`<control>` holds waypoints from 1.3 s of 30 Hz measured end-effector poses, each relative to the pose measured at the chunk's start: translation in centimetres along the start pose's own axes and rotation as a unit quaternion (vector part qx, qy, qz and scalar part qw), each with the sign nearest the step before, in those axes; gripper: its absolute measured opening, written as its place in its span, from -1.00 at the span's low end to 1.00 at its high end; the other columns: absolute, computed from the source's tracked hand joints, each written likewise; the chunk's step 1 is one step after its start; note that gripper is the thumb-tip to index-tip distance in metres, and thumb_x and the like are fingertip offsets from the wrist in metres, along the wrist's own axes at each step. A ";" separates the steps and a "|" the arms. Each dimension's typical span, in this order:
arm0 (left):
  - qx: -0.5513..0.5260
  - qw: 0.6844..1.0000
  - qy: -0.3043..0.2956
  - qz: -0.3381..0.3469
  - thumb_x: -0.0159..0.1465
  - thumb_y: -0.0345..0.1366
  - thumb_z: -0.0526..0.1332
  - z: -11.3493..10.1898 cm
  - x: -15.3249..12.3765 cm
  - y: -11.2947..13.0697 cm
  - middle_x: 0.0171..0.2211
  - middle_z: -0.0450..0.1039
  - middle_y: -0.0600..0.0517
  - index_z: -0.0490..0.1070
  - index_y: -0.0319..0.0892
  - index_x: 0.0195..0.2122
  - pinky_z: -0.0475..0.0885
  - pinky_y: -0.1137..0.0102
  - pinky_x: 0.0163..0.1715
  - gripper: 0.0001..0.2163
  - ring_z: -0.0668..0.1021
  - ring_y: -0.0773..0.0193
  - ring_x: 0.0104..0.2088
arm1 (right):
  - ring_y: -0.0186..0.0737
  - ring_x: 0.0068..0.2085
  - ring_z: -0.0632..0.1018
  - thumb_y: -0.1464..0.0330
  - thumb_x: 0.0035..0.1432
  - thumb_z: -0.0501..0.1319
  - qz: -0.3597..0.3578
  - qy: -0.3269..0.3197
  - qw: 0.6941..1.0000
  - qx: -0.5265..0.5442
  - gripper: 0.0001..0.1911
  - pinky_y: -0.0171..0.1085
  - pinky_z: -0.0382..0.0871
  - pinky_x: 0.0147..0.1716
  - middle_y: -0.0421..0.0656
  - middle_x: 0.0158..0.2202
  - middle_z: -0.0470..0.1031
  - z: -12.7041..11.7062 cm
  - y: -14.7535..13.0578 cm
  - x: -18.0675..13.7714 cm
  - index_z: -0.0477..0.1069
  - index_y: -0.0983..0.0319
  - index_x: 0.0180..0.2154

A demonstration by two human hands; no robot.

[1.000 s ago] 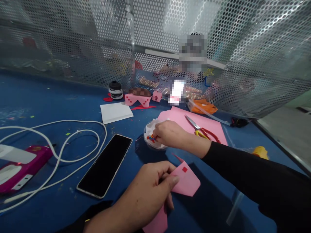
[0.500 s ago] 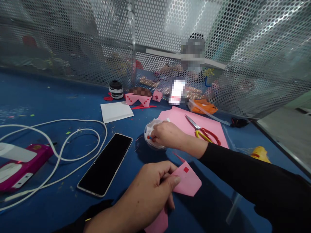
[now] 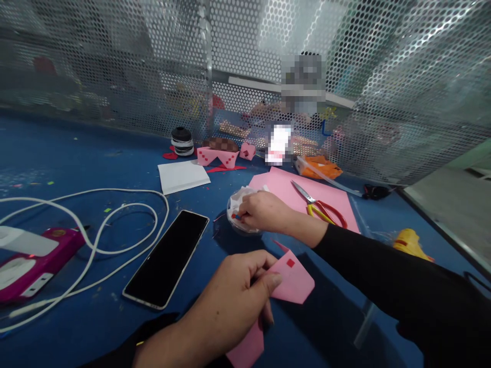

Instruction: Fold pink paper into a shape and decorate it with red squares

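Observation:
My left hand (image 3: 238,291) is closed on a folded pink paper piece (image 3: 293,283), pinched between thumb and fingers. One small red square is stuck near the paper's upper edge, and its lower end hangs below my palm. Farther forward, my right hand (image 3: 263,209) dips its bunched fingers into a small clear bowl (image 3: 245,230) lined with white paper. Small red and blue bits show beside those fingertips; whatever they pinch is hidden. Behind that wrist lie pink sheets (image 3: 276,179) with red-and-yellow-handled scissors (image 3: 316,204) on top.
A black-screened phone (image 3: 166,258) and white cable (image 3: 97,245) lie left, near a magenta device (image 3: 42,260). Behind are a folded white paper (image 3: 183,176), a thread spool (image 3: 182,142) and a pink paper piece with red squares (image 3: 217,157). A yellow glue gun (image 3: 412,245) is right. Perforated metal (image 3: 134,66) borders the table.
My left hand and the pink paper have shifted very slightly. My right hand stays in the bowl, with little visible movement.

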State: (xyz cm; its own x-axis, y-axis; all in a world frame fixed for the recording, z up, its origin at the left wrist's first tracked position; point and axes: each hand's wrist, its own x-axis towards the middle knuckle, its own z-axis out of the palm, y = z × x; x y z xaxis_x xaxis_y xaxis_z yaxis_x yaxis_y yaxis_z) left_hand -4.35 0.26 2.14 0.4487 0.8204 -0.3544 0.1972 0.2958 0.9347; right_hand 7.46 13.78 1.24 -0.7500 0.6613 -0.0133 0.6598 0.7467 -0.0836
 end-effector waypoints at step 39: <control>0.073 0.976 0.158 0.127 0.28 -0.14 0.15 1.7 1.2 0.7 -0.62 0.48 0.12 0.39 -0.25 0.08 0.38 0.44 -0.51 -0.59 0.50 0.32 -0.63 | -0.24 -0.25 0.49 0.19 0.06 0.36 0.237 0.275 0.649 0.668 -0.81 -0.24 0.31 -0.16 -0.20 -0.34 0.54 0.9 -4.7 -16.7 0.54 0.18 -0.39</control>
State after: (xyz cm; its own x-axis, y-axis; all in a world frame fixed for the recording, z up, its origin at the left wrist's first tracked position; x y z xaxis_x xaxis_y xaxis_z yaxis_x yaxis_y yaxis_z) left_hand -2.24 0.60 2.29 0.2127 0.9751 -0.0631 0.2477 0.0086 0.9688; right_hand 16.84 -0.88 0.94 -0.1044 0.9942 -0.0265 -0.0931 -0.0363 -0.9950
